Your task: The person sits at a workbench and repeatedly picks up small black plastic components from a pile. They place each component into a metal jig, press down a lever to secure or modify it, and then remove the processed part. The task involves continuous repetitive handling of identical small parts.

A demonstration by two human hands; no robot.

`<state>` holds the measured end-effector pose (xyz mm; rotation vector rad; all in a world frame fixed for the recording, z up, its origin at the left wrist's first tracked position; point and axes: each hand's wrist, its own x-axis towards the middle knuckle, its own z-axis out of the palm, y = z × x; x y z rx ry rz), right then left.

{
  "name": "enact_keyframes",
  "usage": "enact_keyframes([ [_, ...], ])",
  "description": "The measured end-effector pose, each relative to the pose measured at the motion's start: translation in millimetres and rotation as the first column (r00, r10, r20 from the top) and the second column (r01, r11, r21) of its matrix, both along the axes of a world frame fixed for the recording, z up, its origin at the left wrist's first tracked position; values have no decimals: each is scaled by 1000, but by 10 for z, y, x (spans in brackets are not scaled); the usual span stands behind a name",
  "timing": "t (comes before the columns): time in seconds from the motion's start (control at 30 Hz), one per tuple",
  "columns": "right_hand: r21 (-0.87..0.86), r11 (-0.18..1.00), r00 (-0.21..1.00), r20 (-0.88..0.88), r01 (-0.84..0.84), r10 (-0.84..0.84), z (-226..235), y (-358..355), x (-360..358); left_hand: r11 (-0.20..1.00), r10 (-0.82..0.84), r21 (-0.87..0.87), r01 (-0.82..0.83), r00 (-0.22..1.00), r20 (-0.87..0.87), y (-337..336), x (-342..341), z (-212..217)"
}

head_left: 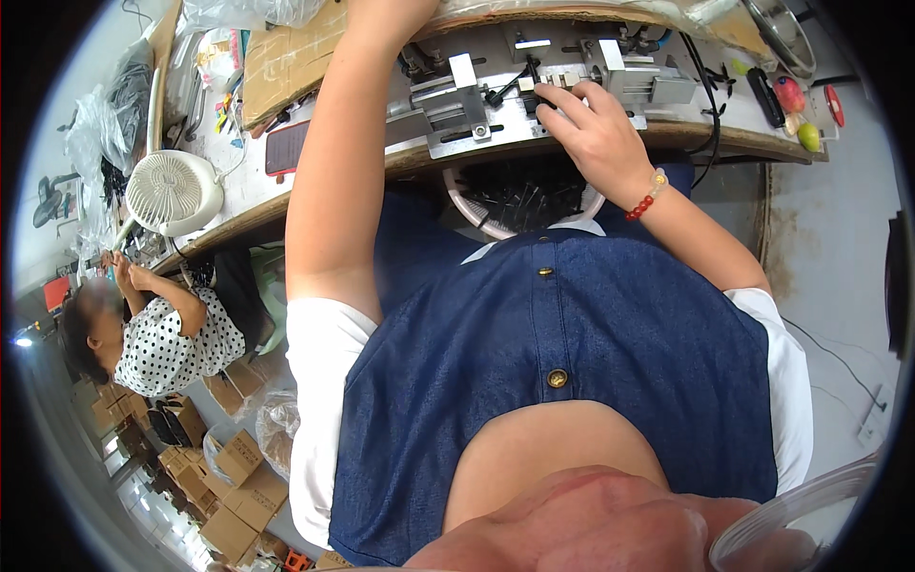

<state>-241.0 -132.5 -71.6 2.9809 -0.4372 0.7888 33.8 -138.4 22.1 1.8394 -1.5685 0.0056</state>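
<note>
head view: right hand [599,129] pinching a small black part [540,95] on the metal fixture [457,110] at the bench [667,133] edge. left hand out of frame, state unknown. fingers close to clamps, so risk of pinching or dropping part into tray [472,205] below.

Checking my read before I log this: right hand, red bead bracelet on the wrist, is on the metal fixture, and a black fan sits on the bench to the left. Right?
Not quite: the head view shows the fan is white. The right hand, red bead bracelet and metal fixture are as said.
</note>
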Motion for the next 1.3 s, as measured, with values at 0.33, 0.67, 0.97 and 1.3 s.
enact_keyframes([
  [0.33, 153, 988, 985, 171, 14, -40, 592, -771, 227, 957, -140, -289, -30, 822, -552, 741, -391, -229],
  [0.67, 9, 872, 872, 17, 489, -489, 797, -2111, 900, 974, -194, -155, 167, 963, -186, 1073, -1113, -1125],
  [0.97, 683, 717, 859, 446, -143, -252, 1042, -1341, 389, 978, -172, -149, 149, 972, -158, 1021, -1184, -1165],
  [1.3, 618, 759, 944, 331, -207, -12, 551, -203, -121, 897, -130, -393, 201, 971, 201, 575, -582, -498],
])
